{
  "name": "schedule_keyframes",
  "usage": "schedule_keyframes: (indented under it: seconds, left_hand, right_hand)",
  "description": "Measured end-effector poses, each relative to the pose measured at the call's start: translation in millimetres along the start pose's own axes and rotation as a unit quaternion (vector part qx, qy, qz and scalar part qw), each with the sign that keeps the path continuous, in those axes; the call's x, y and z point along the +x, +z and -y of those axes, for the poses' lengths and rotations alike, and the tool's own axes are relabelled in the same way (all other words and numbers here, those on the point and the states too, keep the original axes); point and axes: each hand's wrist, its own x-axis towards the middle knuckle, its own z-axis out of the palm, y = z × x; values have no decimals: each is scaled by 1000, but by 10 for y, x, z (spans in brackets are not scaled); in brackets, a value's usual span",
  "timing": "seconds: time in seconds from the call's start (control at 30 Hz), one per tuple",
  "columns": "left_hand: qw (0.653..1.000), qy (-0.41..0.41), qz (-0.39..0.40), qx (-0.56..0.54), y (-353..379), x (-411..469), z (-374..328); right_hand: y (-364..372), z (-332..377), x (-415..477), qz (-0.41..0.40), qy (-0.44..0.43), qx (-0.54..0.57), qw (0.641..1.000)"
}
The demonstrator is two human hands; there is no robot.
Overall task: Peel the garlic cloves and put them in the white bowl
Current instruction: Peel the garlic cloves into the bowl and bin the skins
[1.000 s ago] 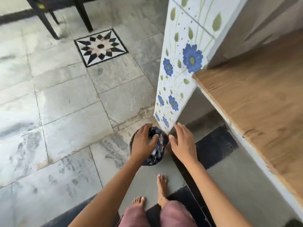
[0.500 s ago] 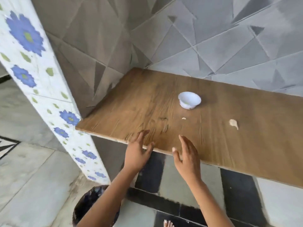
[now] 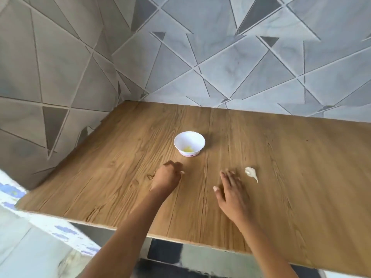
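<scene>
Right hand (image 3: 230,190), fingers straight, near a likely light, papery clove (image 3: 250,173), best pinched mid-body; left hand (image 3: 166,178) fingers curled, hold unclear.

grained wooden counter (image 3: 261,177), glossy white bowl (image 3: 197,140)

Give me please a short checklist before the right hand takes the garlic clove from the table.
1. Garlic clove lies free on the wooden table, nothing over it: ok.
2. Right hand is open, holds nothing, beside the clove: ok.
3. White bowl stands upright, with room inside: ok.
4. Left hand is free: cannot tell; its fingers are curled next to a small pale bit.
5. Clove is unpeeled: cannot tell, too blurred.
</scene>
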Motion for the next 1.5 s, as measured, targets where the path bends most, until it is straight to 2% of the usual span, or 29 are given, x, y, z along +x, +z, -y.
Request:
schedule_keyframes:
  seconds: [0.17, 0.3, 0.37, 0.47, 0.6, 0.7, 0.8, 0.93, 1.03, 1.13, 1.27, 1.43, 1.5]
  left_hand:
    - [998, 31, 22, 58, 55, 94, 27]
    - [995, 28, -88, -25, -143, 333, -136]
    - [992, 26, -118, -38, -275, 551, -275]
    - [997, -3, -44, 60, -346, 910, -431]
    - [981, -39, 80, 171, -254, 1183, -491]
    - [974, -27, 107, 198, -228, 1216, -466]
    - [983, 9, 76, 165, -267, 1199, -429]
    - [991, 107, 51, 55, -171, 1038, -750]
    - [978, 188, 85, 17, 102, 868, -1154]
    - [962, 236, 140, 9, 440, 739, -1495]
    - [957, 231, 174, 14, 744, 672, -1727]
    - [972, 177, 152, 14, 896, 564, -1729]
    - [971, 188, 151, -4, 888, 549, -1710]
  right_hand:
    - [70, -76, 27, 30, 18, 27, 999]
    - [72, -66, 38, 34, 38, 13, 999]
    - [87, -67, 21, 31, 41, 11, 999]
    - [130, -96, 13, 17, 36, 13, 999]
    - [82, -72, -4, 24, 59, 13, 998]
    - [13, -26, -21, 16, 67, 22, 997]
    - [-53, 6, -70, -18, 68, 39, 997]
    - [-110, -83, -188, -113, 121, 138, 976]
    - [-232, -230, -284, -161, 153, 155, 963]
    - [-312, -453, -362, -173, 182, 164, 954]
    - [-350, -727, -415, -154, 210, 199, 945]
    - [-451, -901, -249, -101, 229, 320, 914]
    - [-503, -941, -121, -74, 234, 365, 898]
